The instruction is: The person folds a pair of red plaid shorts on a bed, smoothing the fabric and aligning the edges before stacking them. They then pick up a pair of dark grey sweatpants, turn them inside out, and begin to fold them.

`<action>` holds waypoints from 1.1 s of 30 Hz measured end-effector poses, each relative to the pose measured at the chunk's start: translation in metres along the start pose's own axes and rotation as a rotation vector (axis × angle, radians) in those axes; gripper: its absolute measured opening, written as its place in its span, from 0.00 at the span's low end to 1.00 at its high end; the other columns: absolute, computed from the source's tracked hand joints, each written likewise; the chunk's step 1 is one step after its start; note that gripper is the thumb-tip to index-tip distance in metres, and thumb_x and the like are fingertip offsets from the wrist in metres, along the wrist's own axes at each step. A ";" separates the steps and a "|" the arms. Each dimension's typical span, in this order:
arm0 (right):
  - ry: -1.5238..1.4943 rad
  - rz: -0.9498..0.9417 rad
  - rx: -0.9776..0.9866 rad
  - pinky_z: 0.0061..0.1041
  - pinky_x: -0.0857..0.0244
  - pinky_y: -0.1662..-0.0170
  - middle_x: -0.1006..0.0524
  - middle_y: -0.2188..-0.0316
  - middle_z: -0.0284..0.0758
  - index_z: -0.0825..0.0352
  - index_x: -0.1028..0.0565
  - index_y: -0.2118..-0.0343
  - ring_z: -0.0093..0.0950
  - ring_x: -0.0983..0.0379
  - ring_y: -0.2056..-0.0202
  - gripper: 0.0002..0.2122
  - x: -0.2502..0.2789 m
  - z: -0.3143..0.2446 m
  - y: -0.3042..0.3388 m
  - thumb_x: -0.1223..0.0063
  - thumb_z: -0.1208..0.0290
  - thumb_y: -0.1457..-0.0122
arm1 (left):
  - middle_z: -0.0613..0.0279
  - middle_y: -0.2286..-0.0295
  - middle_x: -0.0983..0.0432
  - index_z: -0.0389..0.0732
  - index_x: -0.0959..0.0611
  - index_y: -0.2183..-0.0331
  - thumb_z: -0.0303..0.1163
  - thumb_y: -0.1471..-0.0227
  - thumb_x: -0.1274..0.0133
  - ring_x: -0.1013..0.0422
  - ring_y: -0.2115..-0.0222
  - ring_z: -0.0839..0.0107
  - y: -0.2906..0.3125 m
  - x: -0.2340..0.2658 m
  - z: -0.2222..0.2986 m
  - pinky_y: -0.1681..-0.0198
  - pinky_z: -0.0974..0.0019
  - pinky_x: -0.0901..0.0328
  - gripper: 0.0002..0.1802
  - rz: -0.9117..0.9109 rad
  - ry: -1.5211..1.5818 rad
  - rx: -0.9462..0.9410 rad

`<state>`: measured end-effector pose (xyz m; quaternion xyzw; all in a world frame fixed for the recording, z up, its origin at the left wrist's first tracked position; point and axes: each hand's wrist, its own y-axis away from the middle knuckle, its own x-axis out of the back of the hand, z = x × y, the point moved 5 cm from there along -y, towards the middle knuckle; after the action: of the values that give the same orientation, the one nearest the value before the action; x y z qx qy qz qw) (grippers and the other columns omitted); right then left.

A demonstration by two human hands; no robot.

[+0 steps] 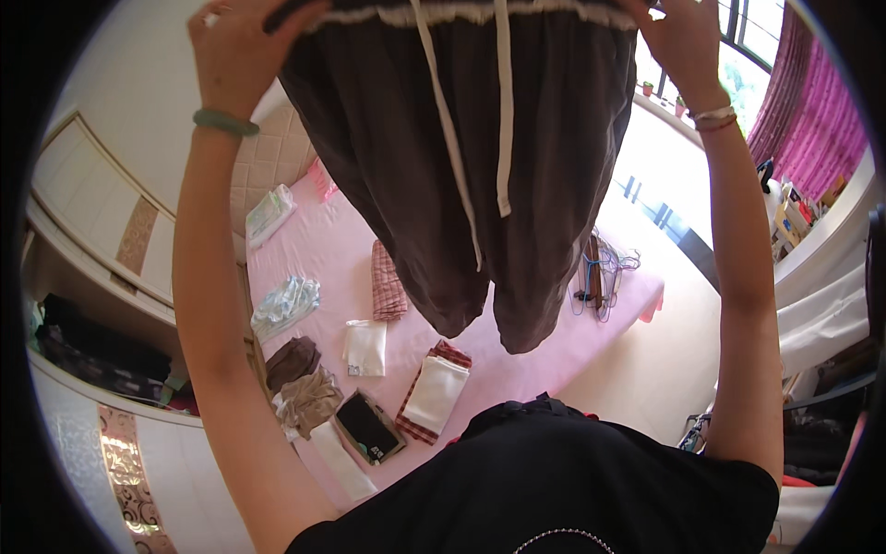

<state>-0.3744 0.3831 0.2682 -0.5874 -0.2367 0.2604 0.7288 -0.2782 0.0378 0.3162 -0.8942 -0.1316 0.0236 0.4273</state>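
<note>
A pair of dark brown drawstring trousers (397, 157) hangs spread out in front of me, held up by the waistband. My left hand (242, 46) grips the left end of the waistband, and my right hand (685, 51) grips the right end. Both hands are closed on the cloth. Two pale drawstrings (504, 120) dangle down the front. The legs hang loose above a bed (544, 397) with a pink sheet, and their lower ends are rounded and soft. Part of the waistband runs past the top edge of the view.
On the bed lie folded white cloth (437, 388), a checked red cloth (389, 282), crumpled brown clothes (309, 402), a dark item in a box (369, 427) and several hangers (600, 275). An open wardrobe (101, 351) stands left; a pink curtain (817, 120) hangs right.
</note>
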 end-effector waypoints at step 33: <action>-0.072 -0.420 0.125 0.29 0.43 0.53 0.24 0.67 0.25 0.58 0.22 0.61 0.25 0.26 0.66 0.11 0.001 -0.046 0.104 0.38 0.66 0.47 | 0.73 0.72 0.29 0.52 0.15 0.68 0.43 0.58 0.33 0.32 0.73 0.71 0.102 0.018 0.074 0.58 0.63 0.40 0.13 -0.275 0.414 0.262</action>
<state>-0.3543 0.3680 0.1572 -0.4693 -0.3631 0.1375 0.7931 -0.2505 0.0371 0.1922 -0.7910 -0.1573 -0.2010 0.5560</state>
